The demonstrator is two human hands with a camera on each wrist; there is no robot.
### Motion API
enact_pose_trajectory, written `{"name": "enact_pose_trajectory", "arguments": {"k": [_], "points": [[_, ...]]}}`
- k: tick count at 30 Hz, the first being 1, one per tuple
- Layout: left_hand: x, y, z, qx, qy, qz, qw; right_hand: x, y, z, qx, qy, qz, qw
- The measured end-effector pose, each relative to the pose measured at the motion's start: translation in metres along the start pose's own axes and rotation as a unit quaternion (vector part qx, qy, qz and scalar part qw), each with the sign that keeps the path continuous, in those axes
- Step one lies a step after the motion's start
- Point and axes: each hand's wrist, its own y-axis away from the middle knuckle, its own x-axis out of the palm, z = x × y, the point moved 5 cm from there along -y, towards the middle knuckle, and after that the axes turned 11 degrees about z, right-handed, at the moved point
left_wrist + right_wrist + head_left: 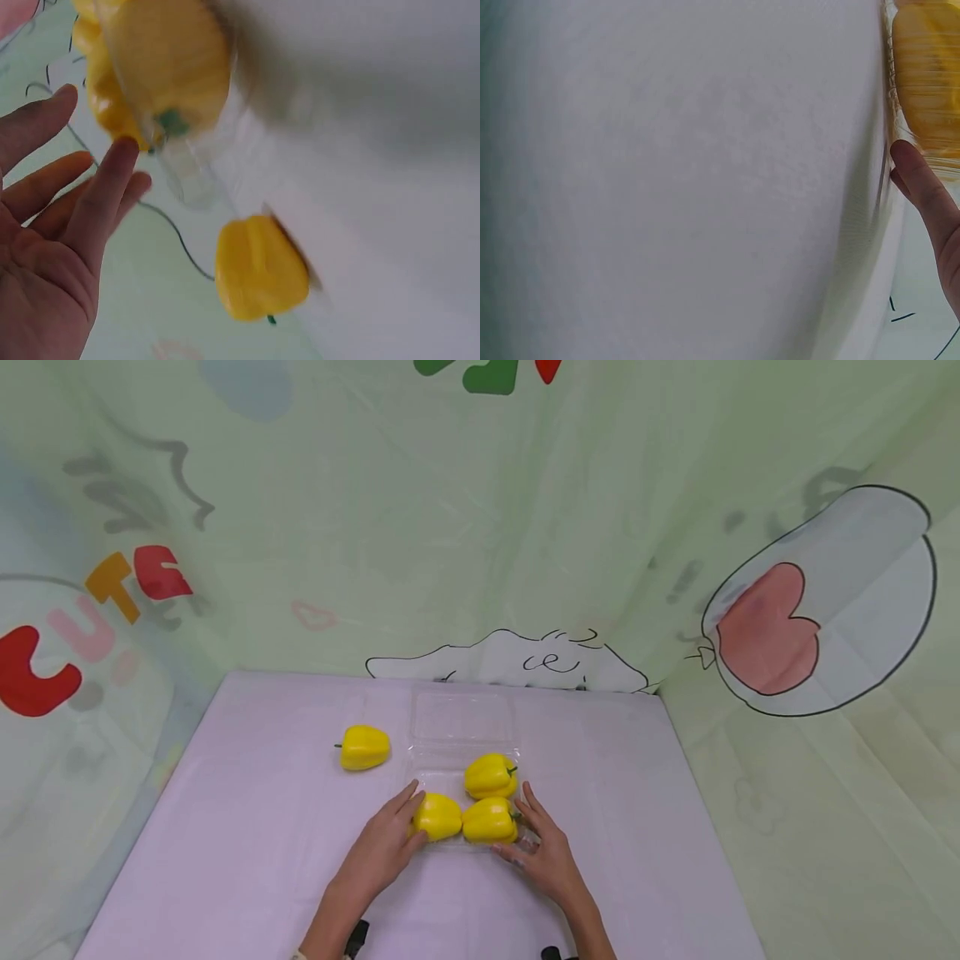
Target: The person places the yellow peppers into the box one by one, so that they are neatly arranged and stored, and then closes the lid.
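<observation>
Three yellow bell peppers sit in a clear plastic clamshell container [437, 783] whose lid lies folded back. One bell pepper [437, 817] is at the front left, another [490, 821] at the front right, and a third [491, 776] behind that one. My left hand [384, 842] is beside the front-left pepper, fingers spread and loosely bent, apart from the container wall in the left wrist view. At the container's right side is my right hand [549, 857], its fingers [922, 178] extended along the clear wall. A fourth bell pepper [364, 747] lies outside, to the left.
The container's lid [461, 717] lies flat toward the back of the table [637, 827], which has a pale lilac cover. Printed cloth curtains [450, 527] rise along the table's back and sides.
</observation>
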Motion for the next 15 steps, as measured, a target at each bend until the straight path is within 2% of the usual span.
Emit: {"name": "enact_pose_trajectory", "arguments": {"k": [3, 6, 10, 15], "points": [[-0.014, 0.002, 0.006, -0.009, 0.021, -0.021, 0.9995, 0.0, 0.0, 0.0, 0.001, 0.004, 0.0, 1.0], [-0.028, 0.002, 0.019, -0.007, 0.028, -0.064, 0.9975, 0.0, 0.001, 0.001, 0.001, 0.006, 0.0, 1.0], [-0.044, -0.002, 0.044, -0.015, 0.033, -0.119, 0.9922, 0.0, 0.001, 0.001, 0.002, 0.004, 0.0, 1.0], [-0.057, -0.011, 0.076, -0.03, 0.055, -0.146, 0.9873, 0.0, 0.001, 0.0, 0.002, 0.002, 0.001, 1.0]]}}
